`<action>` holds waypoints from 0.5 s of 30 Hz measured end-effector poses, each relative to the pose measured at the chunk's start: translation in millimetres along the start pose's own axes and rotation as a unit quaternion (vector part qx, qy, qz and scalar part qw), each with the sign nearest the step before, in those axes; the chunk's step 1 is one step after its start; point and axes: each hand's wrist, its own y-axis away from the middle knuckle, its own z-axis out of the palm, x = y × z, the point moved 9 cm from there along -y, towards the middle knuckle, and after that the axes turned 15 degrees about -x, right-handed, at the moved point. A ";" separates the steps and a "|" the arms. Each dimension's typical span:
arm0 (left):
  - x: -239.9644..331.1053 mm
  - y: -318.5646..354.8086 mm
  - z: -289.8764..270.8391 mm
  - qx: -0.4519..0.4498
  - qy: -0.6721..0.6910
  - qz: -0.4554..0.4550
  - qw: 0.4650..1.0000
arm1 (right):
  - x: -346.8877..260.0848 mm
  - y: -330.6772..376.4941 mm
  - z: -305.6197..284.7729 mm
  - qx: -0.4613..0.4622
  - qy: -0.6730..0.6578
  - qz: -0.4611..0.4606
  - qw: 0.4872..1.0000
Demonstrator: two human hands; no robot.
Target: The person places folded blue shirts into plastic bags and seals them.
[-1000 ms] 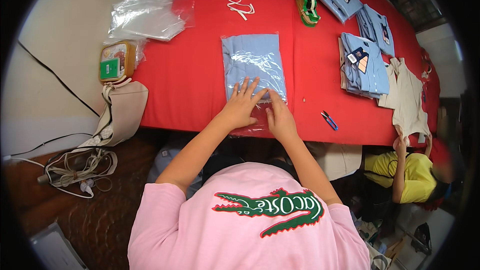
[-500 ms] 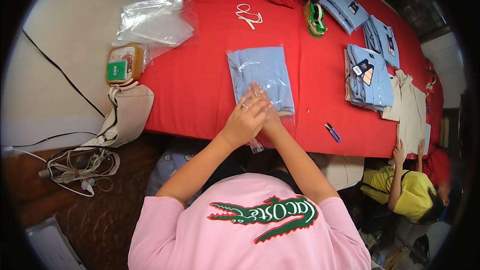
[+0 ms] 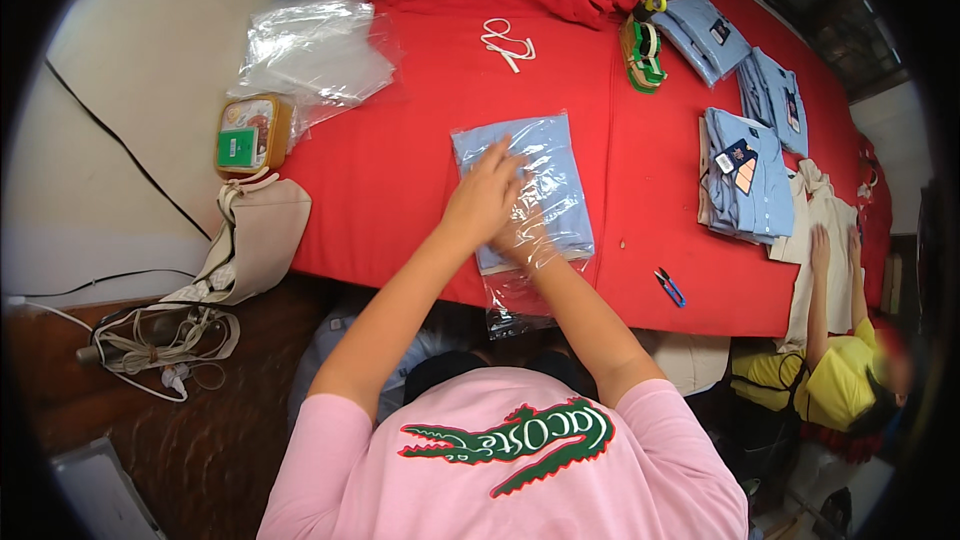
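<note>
Unlike a second ago, the right hand (image 3: 520, 232) now appears under the glossy film of the clear plastic bag (image 3: 513, 295), so its mouth seems unsealed. The left hand (image 3: 486, 188) has nearly straight fingers, gripping nothing visible; the smooth, rectangular folded light-blue garment (image 3: 568, 195) lies beneath them, and the right fingers' grip I cannot tell.

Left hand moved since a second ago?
Yes. Judged against the white cord lying on the table, the left hand has moved forward, closer to it.
</note>
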 end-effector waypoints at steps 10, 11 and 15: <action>-46.9 -78.4 67.5 -0.264 -0.175 -0.175 0.932 | 12.4 48.8 -13.1 0.043 0.010 0.038 0.998; -49.7 -78.3 67.8 -0.236 -0.198 -0.177 0.935 | 13.2 61.7 -15.6 0.037 0.011 0.056 0.998; -57.8 -71.3 79.5 -0.168 -0.237 -0.168 0.942 | 9.1 150.1 -10.0 0.027 -0.045 0.128 0.990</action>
